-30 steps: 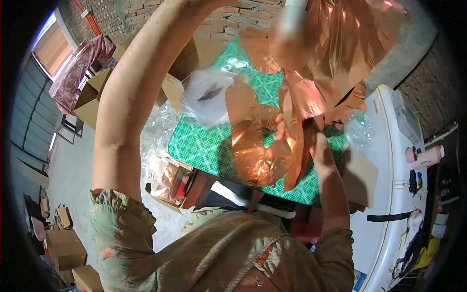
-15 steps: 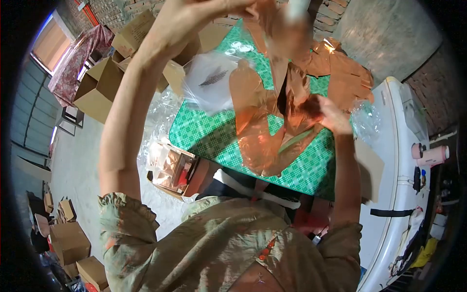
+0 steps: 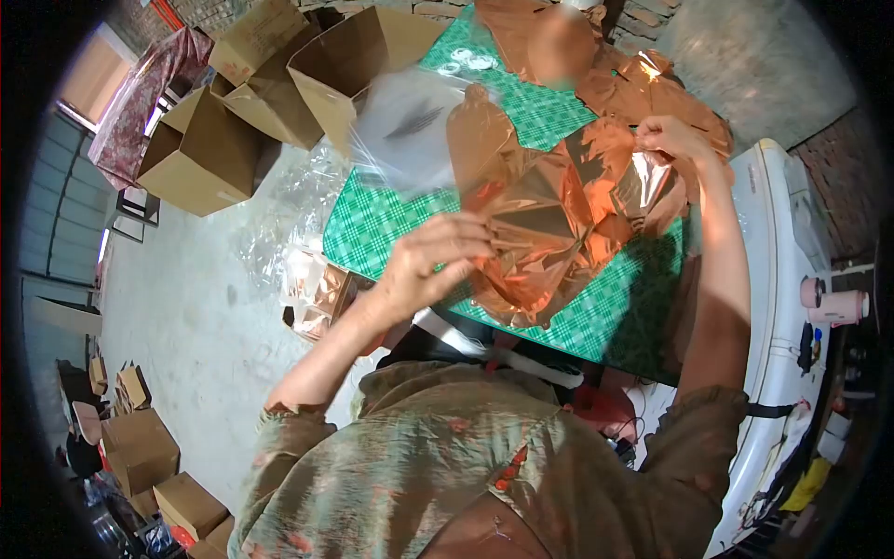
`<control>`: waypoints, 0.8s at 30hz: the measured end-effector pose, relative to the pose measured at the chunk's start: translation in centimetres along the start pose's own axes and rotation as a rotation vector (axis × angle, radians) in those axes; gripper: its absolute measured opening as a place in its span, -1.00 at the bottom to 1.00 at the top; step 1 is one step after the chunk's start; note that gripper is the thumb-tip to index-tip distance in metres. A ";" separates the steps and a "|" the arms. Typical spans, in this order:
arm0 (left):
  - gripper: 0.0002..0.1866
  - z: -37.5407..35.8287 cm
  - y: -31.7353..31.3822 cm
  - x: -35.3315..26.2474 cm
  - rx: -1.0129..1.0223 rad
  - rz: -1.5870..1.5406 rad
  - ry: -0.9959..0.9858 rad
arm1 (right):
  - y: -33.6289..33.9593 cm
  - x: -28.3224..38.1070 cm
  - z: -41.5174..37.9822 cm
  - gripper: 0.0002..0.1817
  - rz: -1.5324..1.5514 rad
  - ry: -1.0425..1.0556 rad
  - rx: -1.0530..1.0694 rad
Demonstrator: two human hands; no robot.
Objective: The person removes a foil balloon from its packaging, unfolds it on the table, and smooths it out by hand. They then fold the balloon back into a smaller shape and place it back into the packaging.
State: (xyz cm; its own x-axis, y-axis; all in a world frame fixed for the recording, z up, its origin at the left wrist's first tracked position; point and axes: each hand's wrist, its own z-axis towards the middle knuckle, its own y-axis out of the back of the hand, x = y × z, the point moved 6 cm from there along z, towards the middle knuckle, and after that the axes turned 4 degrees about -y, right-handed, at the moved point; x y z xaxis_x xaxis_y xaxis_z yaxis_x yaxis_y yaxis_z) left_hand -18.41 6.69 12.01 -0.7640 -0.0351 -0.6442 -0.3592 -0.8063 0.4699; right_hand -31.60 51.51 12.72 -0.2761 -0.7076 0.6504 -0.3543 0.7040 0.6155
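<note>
A shiny copper-coloured foil balloon, flat and creased, stretches between my two hands over the green checked tablecloth. My left hand pinches its left edge, fingers closed on the foil. At its upper right, my right hand is closed on the foil too, thumb and fingers together. Under and behind it lie more flat copper foil pieces, some spreading to the table's far right. To the left, a translucent plastic bag with dark print rests at the table edge.
Open cardboard boxes stand on the floor at the upper left. Below the table's left edge is a small box of foil packs. A white appliance runs along the right, with a pink bottle beside it. More boxes sit lower left.
My left hand has come down from high up to the foil's left edge. My right hand has moved up and right. The foil, bunched and hanging before, is now spread out between them.
</note>
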 end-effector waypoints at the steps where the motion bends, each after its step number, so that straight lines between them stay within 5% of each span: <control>1: -0.76 -1.3 -1.1 0.5 0.007 -0.001 0.025 | -0.1 0.4 1.3 -0.85 -0.100 0.054 -0.032; 4: -0.69 -3.8 -3.6 0.9 0.061 0.067 0.051 | -1.2 1.3 6.0 -0.84 -0.447 0.270 -0.125; 8: -0.67 -5.0 -5.8 1.0 0.066 0.174 0.004 | -3.6 2.9 9.6 -0.80 -0.787 0.240 -0.221; 16: -0.44 -6.3 -6.1 1.2 0.173 0.216 0.039 | -5.5 3.2 11.8 -0.78 -0.812 0.177 -0.214; 24: -0.47 -7.1 -4.0 1.4 0.073 0.210 0.096 | -6.3 5.0 10.8 -0.81 -0.809 0.314 -0.282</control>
State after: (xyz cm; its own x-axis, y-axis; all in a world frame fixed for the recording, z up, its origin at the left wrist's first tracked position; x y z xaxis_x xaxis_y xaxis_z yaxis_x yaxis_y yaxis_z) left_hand -14.25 5.70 4.97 -0.7727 -0.2565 -0.5807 -0.2381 -0.7309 0.6396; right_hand -40.35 42.94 7.29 0.2323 -0.9719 0.0388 -0.0914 0.0179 0.9956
